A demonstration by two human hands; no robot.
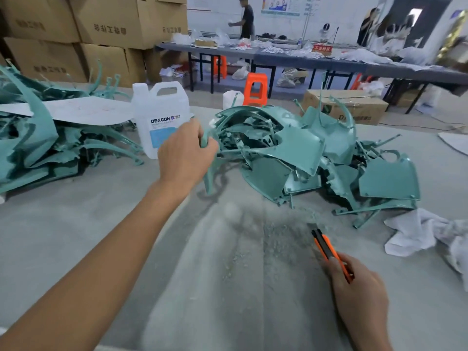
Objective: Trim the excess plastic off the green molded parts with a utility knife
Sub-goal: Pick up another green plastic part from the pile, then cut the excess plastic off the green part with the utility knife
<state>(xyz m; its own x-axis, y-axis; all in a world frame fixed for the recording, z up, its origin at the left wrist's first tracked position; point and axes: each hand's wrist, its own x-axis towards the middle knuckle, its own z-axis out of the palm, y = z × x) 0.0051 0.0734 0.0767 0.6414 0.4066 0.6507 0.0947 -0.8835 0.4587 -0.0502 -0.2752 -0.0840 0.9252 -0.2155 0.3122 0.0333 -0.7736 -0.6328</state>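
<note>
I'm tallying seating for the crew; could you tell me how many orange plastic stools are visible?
3: one stool stands beyond the green parts, another sits under the far table's left end, and a third is partly hidden further right. More may be hidden.

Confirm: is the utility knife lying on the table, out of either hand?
No, the right hand holds the orange utility knife above the table, its tip pointing away from the person.

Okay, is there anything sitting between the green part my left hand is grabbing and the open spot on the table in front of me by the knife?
Nothing visible. The left hand grips a green part at the pile's near edge; only plastic shavings cover the table toward the utility knife.
</note>
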